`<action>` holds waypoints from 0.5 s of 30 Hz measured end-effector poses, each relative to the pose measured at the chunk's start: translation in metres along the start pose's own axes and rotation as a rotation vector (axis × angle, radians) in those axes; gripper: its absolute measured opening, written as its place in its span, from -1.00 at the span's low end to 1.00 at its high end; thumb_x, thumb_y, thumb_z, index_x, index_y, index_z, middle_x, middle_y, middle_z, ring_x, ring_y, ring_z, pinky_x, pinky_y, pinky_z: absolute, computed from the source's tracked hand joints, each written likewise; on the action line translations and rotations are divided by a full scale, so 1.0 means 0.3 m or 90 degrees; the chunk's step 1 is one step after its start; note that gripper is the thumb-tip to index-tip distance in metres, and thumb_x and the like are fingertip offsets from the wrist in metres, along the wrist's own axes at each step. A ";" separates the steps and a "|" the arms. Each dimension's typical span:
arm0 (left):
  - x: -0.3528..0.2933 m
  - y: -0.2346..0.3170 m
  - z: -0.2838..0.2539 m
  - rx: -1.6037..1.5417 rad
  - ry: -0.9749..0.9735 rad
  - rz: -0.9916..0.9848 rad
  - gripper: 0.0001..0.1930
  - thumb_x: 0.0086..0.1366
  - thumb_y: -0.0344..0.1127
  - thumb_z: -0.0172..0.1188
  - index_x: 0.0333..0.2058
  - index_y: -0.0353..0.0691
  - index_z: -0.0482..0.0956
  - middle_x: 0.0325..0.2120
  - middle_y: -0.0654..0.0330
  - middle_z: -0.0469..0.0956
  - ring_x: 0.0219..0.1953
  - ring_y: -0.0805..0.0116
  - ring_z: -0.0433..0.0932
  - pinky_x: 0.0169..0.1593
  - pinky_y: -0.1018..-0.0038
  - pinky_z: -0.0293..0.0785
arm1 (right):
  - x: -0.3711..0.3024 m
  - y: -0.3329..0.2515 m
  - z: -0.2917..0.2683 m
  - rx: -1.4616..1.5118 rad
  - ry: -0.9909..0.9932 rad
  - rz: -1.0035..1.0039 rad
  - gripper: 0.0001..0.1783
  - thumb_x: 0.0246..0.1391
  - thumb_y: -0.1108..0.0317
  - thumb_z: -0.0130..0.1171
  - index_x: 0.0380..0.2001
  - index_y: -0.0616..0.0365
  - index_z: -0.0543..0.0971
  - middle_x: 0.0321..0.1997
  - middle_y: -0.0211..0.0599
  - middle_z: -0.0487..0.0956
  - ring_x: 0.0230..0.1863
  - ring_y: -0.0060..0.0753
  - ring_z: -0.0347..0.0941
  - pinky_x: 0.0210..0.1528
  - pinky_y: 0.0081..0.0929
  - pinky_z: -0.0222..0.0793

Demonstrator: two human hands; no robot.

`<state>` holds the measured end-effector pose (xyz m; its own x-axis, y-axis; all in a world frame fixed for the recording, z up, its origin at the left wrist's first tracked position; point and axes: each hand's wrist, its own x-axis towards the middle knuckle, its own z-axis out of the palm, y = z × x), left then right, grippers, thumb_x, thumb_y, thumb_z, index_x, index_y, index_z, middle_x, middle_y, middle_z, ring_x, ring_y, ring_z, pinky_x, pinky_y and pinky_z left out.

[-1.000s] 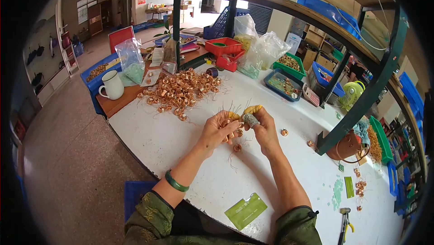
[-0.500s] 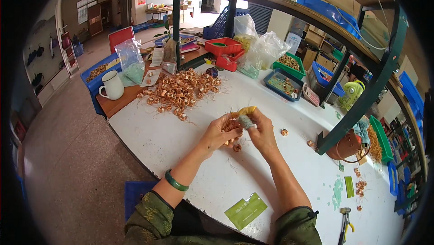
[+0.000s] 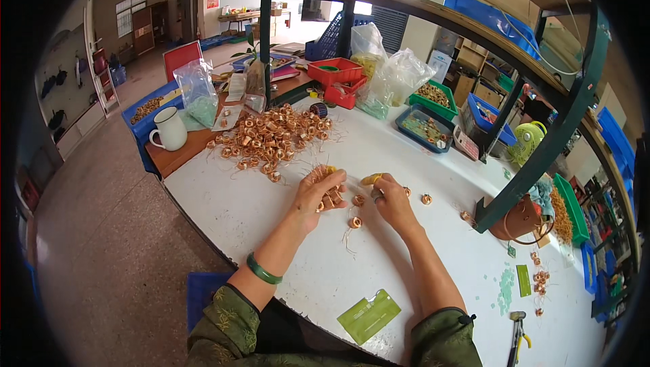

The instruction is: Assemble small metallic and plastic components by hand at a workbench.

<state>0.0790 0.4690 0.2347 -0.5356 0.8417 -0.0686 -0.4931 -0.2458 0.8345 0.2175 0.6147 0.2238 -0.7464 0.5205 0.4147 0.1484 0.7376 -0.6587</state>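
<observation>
My left hand [image 3: 319, 189] is closed round a bunch of small copper wire coils [image 3: 330, 196] with thin leads sticking out, just above the white table [image 3: 230, 204]. My right hand [image 3: 389, 198] sits a little to the right, fingers pinched on a small yellow piece [image 3: 370, 179]. A loose coil [image 3: 355, 222] lies on the table between and below the hands, and two more lie by the right hand, one of them a coil [image 3: 426, 199] further right. A big heap of the same copper coils [image 3: 271, 138] lies further back on the left.
A white mug [image 3: 169, 129] and a plastic bag stand on a wooden bench at the left. Red, green and blue trays and filled bags line the back. A green card [image 3: 369, 315] and pliers [image 3: 517, 333] lie near the front edge. A dark green shelf post [image 3: 542, 157] rises at right.
Both hands have come down from chest height to the table. The right hand has drawn slightly apart from the left, and a coil now lies on the table below them.
</observation>
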 end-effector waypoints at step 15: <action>0.023 -0.005 -0.026 -0.064 -0.025 0.004 -0.86 0.15 -0.27 0.29 -0.39 -0.16 0.56 -0.59 0.28 0.49 -0.74 0.52 0.45 -0.73 0.73 0.12 | 0.002 0.030 -0.032 -0.249 0.001 -0.018 -0.76 -0.19 0.61 0.11 -0.36 0.15 0.58 -0.33 -0.20 0.47 -0.36 -0.15 0.39 -0.25 -0.29 0.34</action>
<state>0.0707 0.4713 0.2286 -0.5129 0.8575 -0.0402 -0.5566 -0.2966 0.7761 0.2245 0.6257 0.2243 -0.7527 0.4979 0.4307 0.3643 0.8599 -0.3575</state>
